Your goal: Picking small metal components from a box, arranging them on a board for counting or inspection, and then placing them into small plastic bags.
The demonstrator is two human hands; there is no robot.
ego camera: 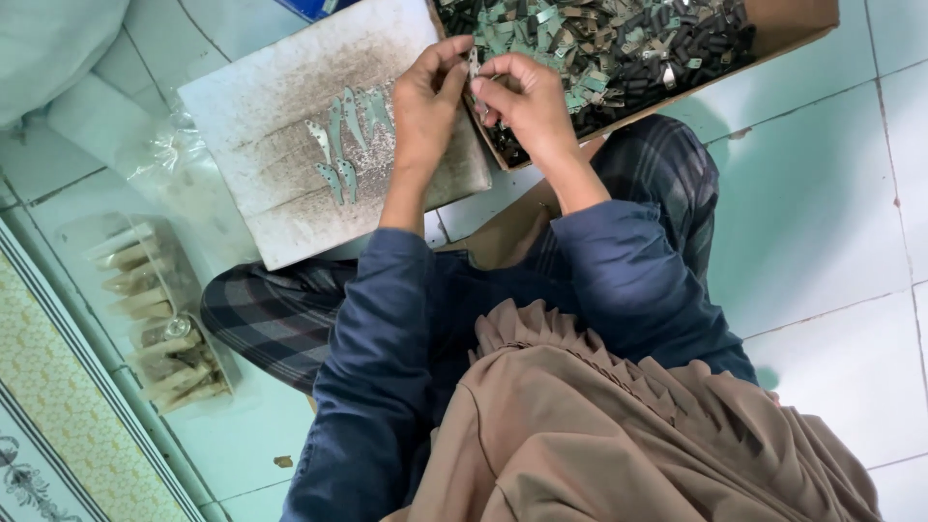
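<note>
A person is sitting on a pale tiled floor (822, 193), seen from above, wearing dark blue sleeves (377, 367), checked trousers and a tan pleated cloth over the shoulders. Both arms are reaching forward and the hands are meeting near the top middle of the view.

The left hand (425, 101) and the right hand (527, 101) are pinching a small metal piece (475, 68) between them. Each grip is closing down to the fingertips, thumb against fingers, on that one piece. The piece is thin and silvery, standing roughly upright, and it is too small to make out further. It is hanging above the near edge of a cardboard box (793, 24).

The box is holding a heap of small parts (619, 43), dark grey, pale green and brownish, all mixed together.

To the left of the hands, a dusty white board (271, 116) is lying on the floor, touching the box's corner. A few flat, blade-shaped metal pieces (343, 145) are resting on it in a loose group, just beside the left wrist.

Farther left, a clear plastic bag (159, 319) of pale stick-like items is lying by the wall, well apart from the hands.
</note>
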